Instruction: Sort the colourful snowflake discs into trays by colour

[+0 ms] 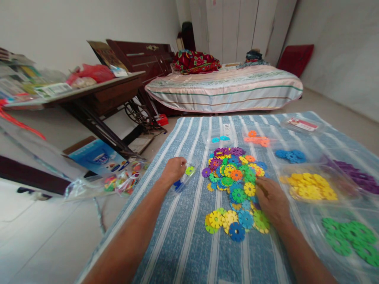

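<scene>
Left hand, one: I have its fingers curled at the edge of a small clear container holding a lime-green disc; whether they grip it, I cannot tell. Right hand, one: at the right side of the mixed disc pile, fingertips partly hidden; I cannot tell if they grasp a disc. Pile: mid-cloth, between my hands, on blue striped cloth. Right of it, in clear tubs: yellow discs, blue discs, green discs.
</scene>
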A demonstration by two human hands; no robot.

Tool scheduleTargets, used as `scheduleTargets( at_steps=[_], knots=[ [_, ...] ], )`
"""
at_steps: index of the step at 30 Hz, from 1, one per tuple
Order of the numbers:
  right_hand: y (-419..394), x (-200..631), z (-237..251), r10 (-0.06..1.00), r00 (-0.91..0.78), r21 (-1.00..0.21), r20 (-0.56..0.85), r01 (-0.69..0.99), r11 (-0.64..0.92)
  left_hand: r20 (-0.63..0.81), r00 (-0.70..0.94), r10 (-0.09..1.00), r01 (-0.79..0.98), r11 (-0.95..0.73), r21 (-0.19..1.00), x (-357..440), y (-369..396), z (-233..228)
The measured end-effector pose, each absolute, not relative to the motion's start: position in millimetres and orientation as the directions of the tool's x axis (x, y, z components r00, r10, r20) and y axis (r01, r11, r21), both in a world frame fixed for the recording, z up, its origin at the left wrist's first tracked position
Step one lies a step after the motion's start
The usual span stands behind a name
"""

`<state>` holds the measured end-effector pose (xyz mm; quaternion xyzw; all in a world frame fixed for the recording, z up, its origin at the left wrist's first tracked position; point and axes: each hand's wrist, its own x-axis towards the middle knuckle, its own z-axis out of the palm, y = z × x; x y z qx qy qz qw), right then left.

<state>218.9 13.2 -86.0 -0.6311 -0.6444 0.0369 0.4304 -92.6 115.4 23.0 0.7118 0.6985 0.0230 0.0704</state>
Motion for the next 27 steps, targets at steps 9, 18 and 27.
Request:
scheduleTargets(
  at_steps=[9, 18, 27],
  knots=[
    [14.6, 219.2, -86.0, 0.842, 0.173, -0.600, 0.511, 0.773, 0.206, -0.031, 0.389, 0.921, 0.826, -0.334, 0.455, -35.2, 45.1, 54.5],
    [14.5, 220.8, -86.8, 0.848, 0.170, -0.619, 0.502, 0.755, 0.215, -0.144, 0.628, 0.765, 0.769, -0.581, 0.265, 74.2, -6.5, 3.5],
    [15.2, 220.5, -86.5, 0.850, 0.186, -0.647, 0.492, 0.731, 0.215, -0.219, 0.560, 0.799, 0.771, -0.405, 0.491, 79.2, -0.2, -1.0]
  ],
)
